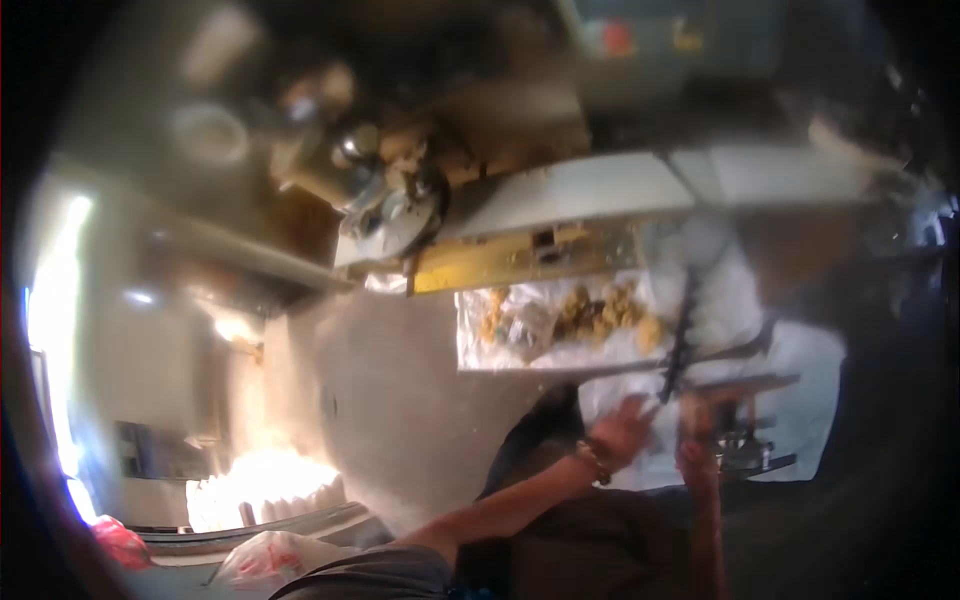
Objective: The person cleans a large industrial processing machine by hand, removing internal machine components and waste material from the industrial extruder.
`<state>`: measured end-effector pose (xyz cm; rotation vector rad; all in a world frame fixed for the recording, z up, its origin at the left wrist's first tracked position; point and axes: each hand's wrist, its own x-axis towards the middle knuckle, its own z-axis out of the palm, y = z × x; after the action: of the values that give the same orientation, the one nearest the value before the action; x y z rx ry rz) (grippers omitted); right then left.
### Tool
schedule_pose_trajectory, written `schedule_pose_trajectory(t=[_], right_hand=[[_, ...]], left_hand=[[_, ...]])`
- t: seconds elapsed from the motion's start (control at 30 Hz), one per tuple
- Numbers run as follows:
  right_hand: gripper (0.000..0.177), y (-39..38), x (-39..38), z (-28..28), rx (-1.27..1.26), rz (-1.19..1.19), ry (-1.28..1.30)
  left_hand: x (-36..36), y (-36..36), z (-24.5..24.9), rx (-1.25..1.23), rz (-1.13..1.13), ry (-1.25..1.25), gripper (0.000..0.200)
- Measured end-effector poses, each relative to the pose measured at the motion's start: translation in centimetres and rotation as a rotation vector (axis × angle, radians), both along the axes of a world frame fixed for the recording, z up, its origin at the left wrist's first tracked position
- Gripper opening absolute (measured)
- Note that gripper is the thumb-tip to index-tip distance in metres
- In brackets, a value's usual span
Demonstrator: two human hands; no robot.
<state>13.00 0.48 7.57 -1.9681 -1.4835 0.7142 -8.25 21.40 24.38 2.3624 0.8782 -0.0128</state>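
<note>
My left hand (622, 435), with a bracelet at the wrist, is over a white sheet (820, 380). Its blurred fingers lie near the lower end of a long dark strip (683, 335); a hold on it cannot be made out. Just to the right, my right hand (692, 452) is closed around something reddish brown, too blurred to name. Beside it are a brown bar (750, 386) and a small metal fixture (738, 452). Yellow-brown pieces (600, 312) lie on a white-lined tray (470, 345) beyond my hands.
A yellow bar (470, 265) runs behind the tray. Farther back are a pale ledge (570, 190) and a round metal object (405, 222). At lower left stand bright white upright items (275, 490), a plastic bag (265, 560) and a red bag (122, 542).
</note>
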Motion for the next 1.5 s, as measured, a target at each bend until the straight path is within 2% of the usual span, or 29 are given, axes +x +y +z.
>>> schedule_pose_trajectory(t=[0.03, 0.07, 0.1, 0.13, 0.17, 0.2, 0.27, 0.33, 0.37, 0.4, 0.47, 0.6, 0.73, 0.8, 0.9, 0.97, 1.03, 1.17, 1.2, 1.3, 1.37, 1.5], right_hand=[[0.031, 0.8, 0.7, 2.3, 0.009, 0.005, -0.032], [0.029, 3.0, 0.2, 6.0, -0.045, -0.2, 0.396], [0.027, 5.7, -0.1, 9.8, -0.082, -0.291, 0.649], [0.025, 8.2, -0.4, 13.5, -0.109, -0.408, 0.892], [0.024, 11.4, -0.8, 17.9, -0.129, -0.413, 0.957], [0.023, 14.6, -2.0, 23.5, -0.161, -0.439, 0.701], [0.025, 20.5, -2.8, 27.2, -0.116, -0.458, 0.904], [0.031, 26.4, -3.7, 29.6, -0.017, -0.351, 1.018], [0.033, 29.5, -4.4, 31.3, 0.021, -0.313, 0.993], [0.034, 32.5, -6.2, 34.6, 0.013, -0.334, 1.04], [0.036, 38.4, -8.9, 39.3, 0.032, -0.22, 1.152], [0.043, 49.4, -15.4, 45.4, 0.095, -0.108, 1.173], [0.044, 58.3, -19.8, 47.3, 0.092, -0.151, 1.171], [0.043, 61.8, -21.0, 47.8, 0.058, -0.113, 1.322], [0.041, 65.4, -22.2, 48.1, 0.001, -0.145, 1.38], [0.036, 66.7, -22.6, 47.9, -0.035, -0.195, 1.335], [0.033, 67.5, -23.1, 48.4, -0.14, -0.281, 0.988], [0.039, 69.2, -24.2, 47.6, -0.119, -0.296, 0.801], [0.041, 69.6, -24.2, 47.2, -0.125, -0.243, 0.864], [0.032, 70.2, -24.9, 47.1, -0.148, -0.298, 1.132], [0.027, 70.9, -24.8, 46.3, 0.003, -0.265, 1.16], [0.025, 71.2, -24.9, 47.2, -0.022, -0.374, 1.267]], left_hand=[[-0.4, 0.9, 2.2, -0.053, 0.049, 0.028, 0.061], [-1.4, 1.7, 4.2, 0.027, 0.067, 0.011, 0.059], [-2.6, 2.6, 5.8, 0.106, 0.085, -0.003, 0.056], [-3.7, 3.4, 7.2, 0.193, 0.101, -0.094, 0.052], [-5.1, 4.4, 8.4, 0.278, 0.122, -0.181, 0.047], [-6.4, 5.4, 9.2, 0.256, 0.178, -0.22, 0.044], [-8.9, 6.7, 11.8, 0.285, 0.286, -0.231, 0.039], [-11.6, 8.2, 13.1, 0.293, 0.316, -0.198, 0.039], [-12.9, 8.8, 13.7, 0.3, 0.337, -0.147, 0.04], [-14.3, 9.6, 14.3, 0.322, 0.351, -0.187, 0.04], [-16.6, 11.3, 14.7, 0.337, 0.356, -0.252, 0.042], [-20.0, 15.4, 15.3, 0.301, 0.328, -0.252, 0.039], [-23.4, 19.7, 17.3, 0.313, 0.291, -0.25, 0.035], [-25.3, 21.1, 18.4, 0.302, 0.311, -0.24, 0.035], [-28.0, 22.1, 19.0, 0.299, 0.375, -0.199, 0.035], [-29.8, 22.2, 19.0, 0.289, 0.415, -0.178, 0.034], [-31.5, 22.0, 18.1, 0.283, 0.441, -0.187, 0.033], [-33.5, 21.9, 17.2, 0.286, 0.432, -0.147, 0.027], [-33.8, 21.8, 16.8, 0.269, 0.431, -0.121, 0.025], [-34.0, 22.5, 17.8, 0.25, 0.418, -0.105, 0.021], [-34.2, 23.6, 18.2, 0.249, 0.397, -0.107, 0.02], [-34.0, 25.0, 18.1, 0.225, 0.393, -0.079, 0.022]])
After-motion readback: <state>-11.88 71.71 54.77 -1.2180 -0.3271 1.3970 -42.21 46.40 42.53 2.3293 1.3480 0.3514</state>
